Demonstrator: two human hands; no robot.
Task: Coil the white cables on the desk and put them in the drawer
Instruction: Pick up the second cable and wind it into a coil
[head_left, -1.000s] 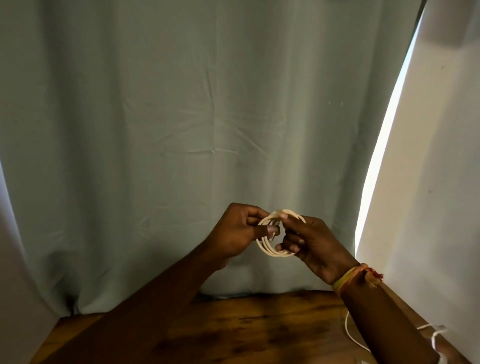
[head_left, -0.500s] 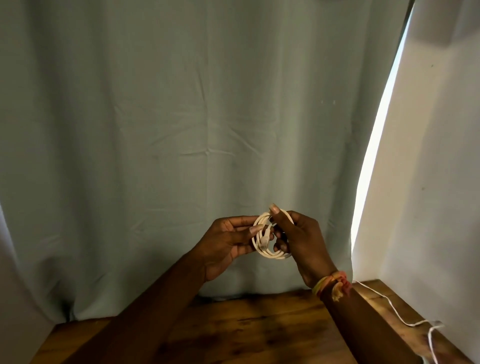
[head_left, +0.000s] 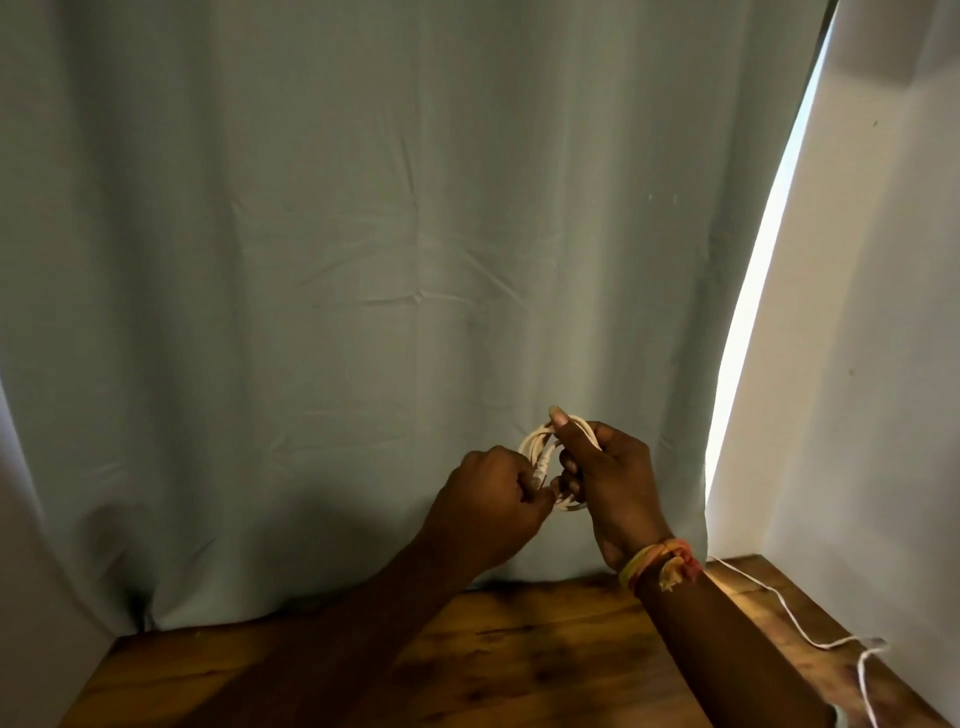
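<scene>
Holding a small coil of thin white cable (head_left: 535, 442) in the air above the desk, both hands meet in front of a pale grey-green fabric curtain (head_left: 363, 260). The right hand (head_left: 610, 486) has its fingers curled through the loops, and its thumb stands upright against the top of the coil. The left hand (head_left: 488, 501) is closed almost into a fist and pinches the lower left part of the coil, where a short white plug end shows between the 2 hands. The loops are too fine to count.

A band of yellow and orange threads (head_left: 660, 564) circles the right wrist. Below the hands lies the dark brown wooden desk top (head_left: 519, 654). On its far right corner a 2nd thin white cable (head_left: 779, 603) lies loose and uncoiled. It runs from the foot of the curtain toward the near edge, well apart from the hands. A bright strip of daylight (head_left: 763, 249) shows between the curtain and a plain white wall (head_left: 883, 364) on the right.
</scene>
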